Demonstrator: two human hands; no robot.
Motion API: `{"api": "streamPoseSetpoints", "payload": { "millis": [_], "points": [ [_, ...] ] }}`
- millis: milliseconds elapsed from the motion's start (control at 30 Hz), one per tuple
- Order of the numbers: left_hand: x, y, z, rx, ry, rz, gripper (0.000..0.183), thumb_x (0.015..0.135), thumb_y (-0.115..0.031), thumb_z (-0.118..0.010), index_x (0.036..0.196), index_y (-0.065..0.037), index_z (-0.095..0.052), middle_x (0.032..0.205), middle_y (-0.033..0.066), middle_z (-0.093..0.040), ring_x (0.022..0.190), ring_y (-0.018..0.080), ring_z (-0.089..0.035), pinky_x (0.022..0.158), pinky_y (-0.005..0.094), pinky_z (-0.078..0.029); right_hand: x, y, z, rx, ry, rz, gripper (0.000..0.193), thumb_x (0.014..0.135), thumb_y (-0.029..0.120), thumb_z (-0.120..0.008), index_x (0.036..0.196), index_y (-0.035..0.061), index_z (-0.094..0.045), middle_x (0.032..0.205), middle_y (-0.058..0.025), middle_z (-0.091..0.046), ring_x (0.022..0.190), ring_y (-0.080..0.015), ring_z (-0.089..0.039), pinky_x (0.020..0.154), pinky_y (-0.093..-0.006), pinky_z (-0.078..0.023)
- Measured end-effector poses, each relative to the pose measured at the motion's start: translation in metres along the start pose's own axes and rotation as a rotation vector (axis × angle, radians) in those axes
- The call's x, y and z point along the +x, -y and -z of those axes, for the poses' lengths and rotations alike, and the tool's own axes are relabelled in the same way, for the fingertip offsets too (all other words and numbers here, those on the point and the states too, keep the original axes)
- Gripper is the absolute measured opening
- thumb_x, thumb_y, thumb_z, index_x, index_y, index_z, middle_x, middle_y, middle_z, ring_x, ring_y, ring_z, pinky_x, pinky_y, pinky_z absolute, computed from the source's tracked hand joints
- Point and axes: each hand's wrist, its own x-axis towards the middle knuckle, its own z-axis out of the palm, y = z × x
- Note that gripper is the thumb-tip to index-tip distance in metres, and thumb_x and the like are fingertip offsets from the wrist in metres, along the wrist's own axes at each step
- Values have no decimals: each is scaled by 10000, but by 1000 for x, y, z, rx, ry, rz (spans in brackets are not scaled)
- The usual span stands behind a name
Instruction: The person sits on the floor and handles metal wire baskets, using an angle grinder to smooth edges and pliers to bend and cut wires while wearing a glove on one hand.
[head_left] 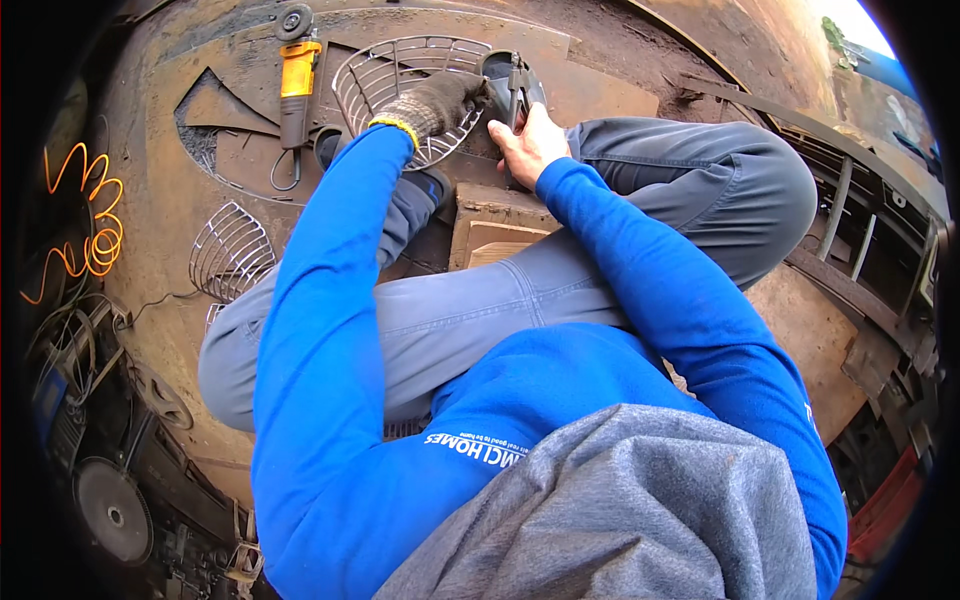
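Observation:
My left hand (437,104), in a grey knit glove with a yellow cuff, lies closed over the right side of a curved metal wire basket (362,82). The fingers appear wrapped on its bars, though their tips are partly hidden. Just to the right, my bare right hand (532,147) grips a dark plier-like tool (517,88). Its upper end stands close to the basket's right edge, against a dark shoe; whether it touches the basket I cannot tell.
A yellow and black angle grinder (298,82) lies left of the basket. A second wire basket (232,252) rests by my left knee. Near my feet is a wooden block (500,215). An orange coiled hose (103,235) and a toothed disc (114,511) are far left; a metal frame (850,200) stands right.

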Motion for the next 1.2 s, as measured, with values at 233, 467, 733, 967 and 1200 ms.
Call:
{"api": "streamPoseSetpoints", "payload": {
  "millis": [233,467,733,967,1200],
  "points": [
    [-2,-18,11,-23,94,22,364,827,14,-622,1178,-80,-641,1081,156,-697,998,309,-664,854,378,-517,1,-5,0,-12,-9,1,432,906,337,-685,1041,-19,-479,763,-146,-672,610,-221,-698,594,-357,-551],
    [-1,-11,3,57,59,6,394,809,11,-672,1179,-121,-659,1086,129,-706,1015,275,-673,881,363,-523,-5,8,4,33,36,-48,450,902,342,-684,1057,-27,-479,788,-171,-678,634,-247,-702,613,-370,-558],
    [5,-11,2,80,102,-4,431,734,17,-701,1146,-93,-636,1065,149,-693,1011,331,-657,855,409,-511,-4,5,5,27,24,-48,458,904,343,-681,1072,-33,-480,793,-168,-679,635,-244,-702,617,-370,-558],
    [7,-6,3,106,122,-25,348,812,2,-648,1142,-107,-656,1048,141,-690,984,315,-662,856,391,-516,-3,7,4,22,34,-38,485,896,356,-678,1072,-49,-477,798,-201,-687,656,-277,-705,672,-385,-565],
    [8,-9,-1,182,60,-94,366,801,5,-640,1156,-82,-645,1104,168,-687,1064,346,-648,892,415,-514,4,-7,-5,-14,-60,16,531,885,379,-682,1100,-61,-477,965,-278,-675,919,-390,-689,847,-434,-536]
  ]
}}
